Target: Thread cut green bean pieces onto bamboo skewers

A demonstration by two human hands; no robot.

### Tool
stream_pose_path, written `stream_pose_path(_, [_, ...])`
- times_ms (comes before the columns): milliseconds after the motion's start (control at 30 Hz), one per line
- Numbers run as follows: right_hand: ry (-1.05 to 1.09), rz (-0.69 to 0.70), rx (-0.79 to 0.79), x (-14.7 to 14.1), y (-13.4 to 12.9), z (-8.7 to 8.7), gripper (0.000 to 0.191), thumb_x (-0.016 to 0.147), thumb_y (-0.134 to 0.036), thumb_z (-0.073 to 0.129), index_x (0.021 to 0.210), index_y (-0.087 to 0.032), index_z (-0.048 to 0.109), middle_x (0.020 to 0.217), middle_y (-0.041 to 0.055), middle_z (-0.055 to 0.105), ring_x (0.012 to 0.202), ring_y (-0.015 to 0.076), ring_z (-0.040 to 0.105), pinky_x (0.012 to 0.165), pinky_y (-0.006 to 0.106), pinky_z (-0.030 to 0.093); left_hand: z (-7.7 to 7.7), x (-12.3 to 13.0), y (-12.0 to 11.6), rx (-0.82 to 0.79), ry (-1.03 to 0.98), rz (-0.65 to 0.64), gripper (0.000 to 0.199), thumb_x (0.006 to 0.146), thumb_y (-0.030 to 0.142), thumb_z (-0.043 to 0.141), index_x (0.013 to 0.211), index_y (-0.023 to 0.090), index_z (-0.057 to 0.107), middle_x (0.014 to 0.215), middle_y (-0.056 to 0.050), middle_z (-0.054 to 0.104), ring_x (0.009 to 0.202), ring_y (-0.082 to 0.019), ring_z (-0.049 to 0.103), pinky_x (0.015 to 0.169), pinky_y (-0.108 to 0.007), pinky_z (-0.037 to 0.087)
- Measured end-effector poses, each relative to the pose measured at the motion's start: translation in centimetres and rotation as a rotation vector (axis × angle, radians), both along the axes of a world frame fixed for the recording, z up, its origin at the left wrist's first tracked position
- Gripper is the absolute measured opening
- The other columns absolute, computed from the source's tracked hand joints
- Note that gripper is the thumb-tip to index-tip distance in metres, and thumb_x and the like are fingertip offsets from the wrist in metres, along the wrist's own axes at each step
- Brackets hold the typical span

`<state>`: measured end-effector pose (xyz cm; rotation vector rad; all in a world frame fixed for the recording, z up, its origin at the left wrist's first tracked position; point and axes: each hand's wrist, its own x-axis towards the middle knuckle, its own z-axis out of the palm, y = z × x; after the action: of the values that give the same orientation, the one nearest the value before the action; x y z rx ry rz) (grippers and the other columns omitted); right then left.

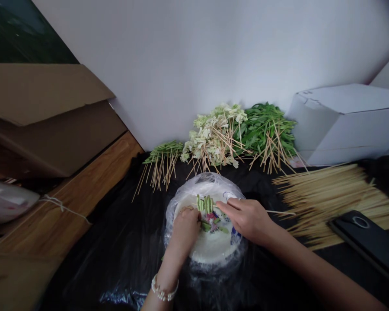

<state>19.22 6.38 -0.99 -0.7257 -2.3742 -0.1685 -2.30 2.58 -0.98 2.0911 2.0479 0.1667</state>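
A thin wooden skewer (280,212) lies nearly level above a bowl, with several short green bean pieces (205,203) threaded crosswise near its left end. My right hand (251,219) is closed around the skewer just right of the pieces, and its bare length sticks out behind the hand. My left hand (186,226), with a beaded bracelet on the wrist, has its fingers curled together at the left end of the pieces. What its fingertips pinch is hidden. Beneath both hands sits the white bowl (210,252), wrapped in clear plastic, with a few green pieces and a flower pattern inside.
Along the wall lie skewered green beans (166,149), skewered pale cabbage leaves (210,134) and skewered leafy greens (269,125). Loose skewers (337,194) and a dark phone (366,242) lie right. A white box (350,121) and a cardboard box (52,129) flank the black plastic sheet (116,242).
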Motion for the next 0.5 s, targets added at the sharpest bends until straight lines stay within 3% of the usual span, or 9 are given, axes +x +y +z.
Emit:
stream_pose_path(100, [0.003,-0.005,-0.012,0.1,0.1,0.1,0.033,0.089,-0.010,0.045,0.113,-0.014,0.066,0.074,0.0022,0.062,0.060,0.0125,0.054,0.054,0.025,0.037,0.1,-0.1,-0.2,0.020,-0.076,-0.027,0.019,0.073,0.005,0.058,0.077,0.019,0.070,0.084,-0.009,0.069,0.090,-0.027,0.062,0.080,-0.035,0.043])
stream_pose_path(233, [0.038,-0.021,-0.045,0.5,0.2,0.5,0.031,0.094,-0.012,0.042,0.112,-0.016,0.067,0.074,0.0020,0.063,0.061,0.0119,0.055,0.057,0.024,0.040,0.6,-0.6,-0.4,0.043,-0.450,-0.014,0.023,0.071,0.008,0.062,0.086,0.021,0.075,0.073,-0.005,0.070,0.073,-0.022,0.063,0.070,-0.032,0.045])
stream_pose_path(367, [0.069,-0.016,-0.047,0.6,0.3,0.7,0.031,0.095,-0.012,0.041,0.111,-0.015,0.067,0.078,0.0035,0.065,0.063,0.0118,0.058,0.060,0.023,0.042,1.1,-1.2,-0.3,0.110,-0.801,0.116,0.020,0.072,0.018,0.070,0.090,0.020,0.079,0.080,-0.006,0.074,0.073,-0.021,0.065,0.071,-0.032,0.048])
stream_pose_path(500, [0.065,-0.020,-0.059,0.5,0.2,0.7,0.031,0.096,-0.014,0.041,0.111,-0.016,0.068,0.076,0.0024,0.065,0.062,0.0117,0.058,0.059,0.023,0.042,1.3,-1.4,-0.4,0.064,-1.269,0.320,0.024,0.065,0.028,0.083,0.087,0.018,0.080,0.081,-0.005,0.077,0.070,-0.017,0.065,0.071,-0.029,0.051])
